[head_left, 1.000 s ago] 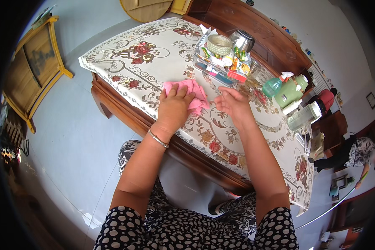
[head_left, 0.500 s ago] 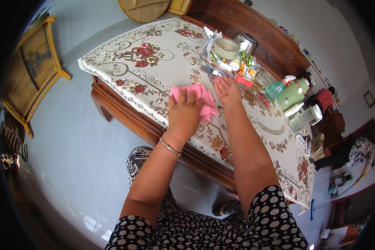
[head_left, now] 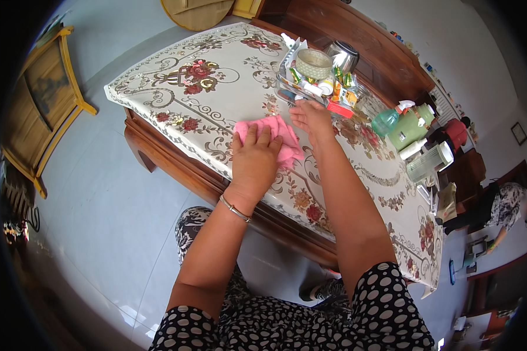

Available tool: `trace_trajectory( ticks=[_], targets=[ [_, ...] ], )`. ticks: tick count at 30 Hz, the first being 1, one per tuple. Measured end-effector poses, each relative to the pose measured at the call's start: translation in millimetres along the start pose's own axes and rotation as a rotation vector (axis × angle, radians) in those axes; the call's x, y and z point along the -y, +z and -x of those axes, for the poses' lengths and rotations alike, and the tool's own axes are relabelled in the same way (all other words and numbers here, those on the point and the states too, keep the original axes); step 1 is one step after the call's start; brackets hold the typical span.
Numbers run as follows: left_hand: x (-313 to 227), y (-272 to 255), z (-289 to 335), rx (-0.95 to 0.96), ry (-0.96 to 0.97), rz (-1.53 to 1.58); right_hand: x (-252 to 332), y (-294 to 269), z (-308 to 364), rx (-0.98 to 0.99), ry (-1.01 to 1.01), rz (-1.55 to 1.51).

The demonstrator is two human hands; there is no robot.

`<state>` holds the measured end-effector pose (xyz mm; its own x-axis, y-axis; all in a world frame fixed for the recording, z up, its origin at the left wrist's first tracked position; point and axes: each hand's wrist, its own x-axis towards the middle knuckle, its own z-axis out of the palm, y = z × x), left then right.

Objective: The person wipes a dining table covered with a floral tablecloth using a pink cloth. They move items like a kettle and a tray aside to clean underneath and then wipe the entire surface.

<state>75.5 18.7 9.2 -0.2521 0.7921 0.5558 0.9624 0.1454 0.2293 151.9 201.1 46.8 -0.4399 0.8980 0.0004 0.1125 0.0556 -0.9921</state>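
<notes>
- Pink cloth (head_left: pixel 288 140): crumpled, layered, partly hidden under the left hand (head_left: pixel 255 161), flat with fingers spread.
- Right hand (head_left: pixel 313 121): loosely open, apparently empty, overlapping the tray (head_left: pixel 280 77).

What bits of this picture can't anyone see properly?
In the head view:
- Palm of the left hand: turned down on the pink cloth.
- Tablecloth under that cloth: covered by it.
- Base of the kettle: behind the patterned bowl.
- Round wooden board: cut off by the top edge.
- Wall frame: contents too small.
</notes>
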Motion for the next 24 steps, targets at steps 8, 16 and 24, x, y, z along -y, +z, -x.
trace_trajectory(
  ticks=[8,16,24],
  targets=[
    [-3.1,3.4,-1.2,0.003,0.016,0.006,11.8,27.3,-2.7,0.034,-0.483,0.802],
    [-3.0,-2.2,-1.5,0.001,0.031,0.009,-8.8,-63.3,30.9,-0.115,-0.481,1.190],
    [-6.9,-4.2,-2.7,0.048,0.012,-0.022,-14.2,-158.0,-16.2,-0.178,0.101,0.072]
  ],
)
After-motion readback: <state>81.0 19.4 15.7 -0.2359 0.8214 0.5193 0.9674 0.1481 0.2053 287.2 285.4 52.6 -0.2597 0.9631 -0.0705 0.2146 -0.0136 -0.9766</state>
